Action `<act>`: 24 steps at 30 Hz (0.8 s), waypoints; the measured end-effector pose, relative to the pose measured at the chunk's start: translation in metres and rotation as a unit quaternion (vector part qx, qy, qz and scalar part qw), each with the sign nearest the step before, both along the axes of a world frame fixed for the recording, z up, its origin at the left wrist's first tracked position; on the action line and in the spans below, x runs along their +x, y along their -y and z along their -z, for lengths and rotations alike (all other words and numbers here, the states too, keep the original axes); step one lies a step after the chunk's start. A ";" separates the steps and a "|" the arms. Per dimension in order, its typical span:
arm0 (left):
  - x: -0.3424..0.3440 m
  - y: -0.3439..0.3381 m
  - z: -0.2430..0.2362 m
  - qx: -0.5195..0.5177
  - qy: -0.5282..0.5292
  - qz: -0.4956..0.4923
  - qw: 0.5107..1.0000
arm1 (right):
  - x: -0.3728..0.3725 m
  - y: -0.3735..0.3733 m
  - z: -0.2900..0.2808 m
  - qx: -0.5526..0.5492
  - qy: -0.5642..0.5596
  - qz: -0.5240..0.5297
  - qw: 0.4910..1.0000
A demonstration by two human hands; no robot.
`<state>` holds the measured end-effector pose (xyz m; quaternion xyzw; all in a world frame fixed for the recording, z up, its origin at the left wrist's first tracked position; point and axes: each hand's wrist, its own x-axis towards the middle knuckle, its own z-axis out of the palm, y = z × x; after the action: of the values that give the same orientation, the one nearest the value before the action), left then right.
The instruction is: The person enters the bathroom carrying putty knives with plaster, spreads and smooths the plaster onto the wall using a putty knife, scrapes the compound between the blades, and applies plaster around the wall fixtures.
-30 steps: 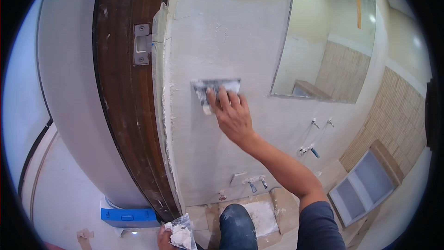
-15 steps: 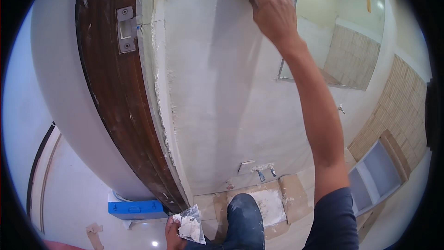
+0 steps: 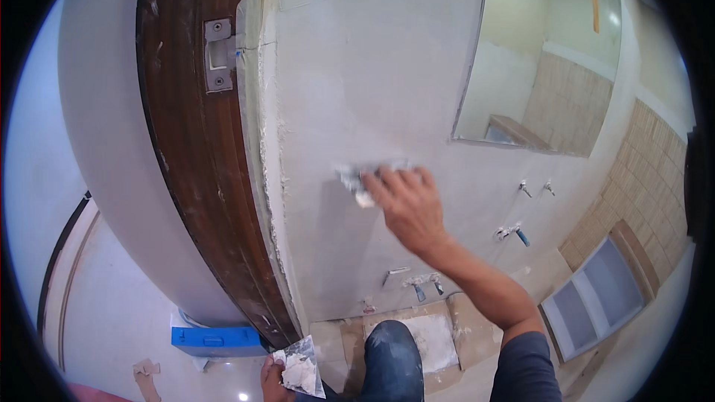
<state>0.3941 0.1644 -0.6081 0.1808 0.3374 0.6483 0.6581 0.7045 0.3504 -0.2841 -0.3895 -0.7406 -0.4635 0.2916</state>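
My right hand (image 3: 410, 205) is closed on a wide metal scraper (image 3: 354, 181) with white paste on it, slightly blurred against the white plastered wall (image 3: 350, 67), below and left of the mirror (image 3: 514, 74). My left hand (image 3: 271, 380), low at the bottom, grips a clear-looking or metal flat blade (image 3: 313, 357) loaded with lumps of white putty (image 3: 296, 374). A dark wooden door frame (image 3: 186, 141) with a metal strike plate (image 3: 219, 55) stands left of the plastered wall, its plastered edge rough and partly covered by pale tape.
Pipe fittings (image 3: 514, 232) stick out of the lower wall. My knee (image 3: 391, 357) is over cardboard and a white board (image 3: 436, 339) on the floor. A blue metal box (image 3: 212, 339) lies beside the door frame. A framed niche or window (image 3: 592, 290) is at the lower right, below beige tiling (image 3: 618, 171).
My right hand rose to the top of the wall half a second ago and has since come down to mid-wall. My left hand stays low with the putty.
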 end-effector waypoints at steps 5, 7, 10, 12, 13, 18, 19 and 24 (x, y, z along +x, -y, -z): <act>0.004 -0.003 -0.002 -0.004 -0.017 0.017 1.000 | -0.013 -0.031 -0.178 0.213 -0.045 -0.033 0.975; 0.006 -0.004 0.006 0.006 -0.019 0.024 1.000 | -0.025 -0.046 -0.227 0.259 -0.042 -0.031 0.964; 0.007 -0.005 0.011 0.006 -0.025 0.033 0.999 | -0.044 -0.061 -0.245 0.259 -0.051 0.004 0.964; 0.007 -0.006 0.018 -0.005 -0.024 0.025 0.999 | -0.052 -0.070 -0.237 0.253 -0.054 0.034 0.965; 0.010 -0.006 0.013 -0.005 -0.023 0.026 0.999 | -0.052 -0.082 -0.218 0.257 -0.060 0.014 0.964; 0.007 0.001 0.009 -0.002 -0.006 -0.006 1.000 | -0.050 -0.079 -0.083 0.210 0.031 -0.039 0.976; 0.007 0.002 0.005 -0.002 -0.003 -0.003 1.000 | -0.045 -0.063 -0.068 0.209 0.035 -0.036 0.977; -0.004 0.009 -0.010 -0.007 -0.011 0.011 1.000 | -0.038 -0.022 -0.102 0.107 0.019 -0.026 0.994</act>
<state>0.3901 0.1552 -0.5978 0.1870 0.3473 0.6366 0.6627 0.6663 0.3722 -0.1817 -0.3277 -0.7018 -0.5399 0.3295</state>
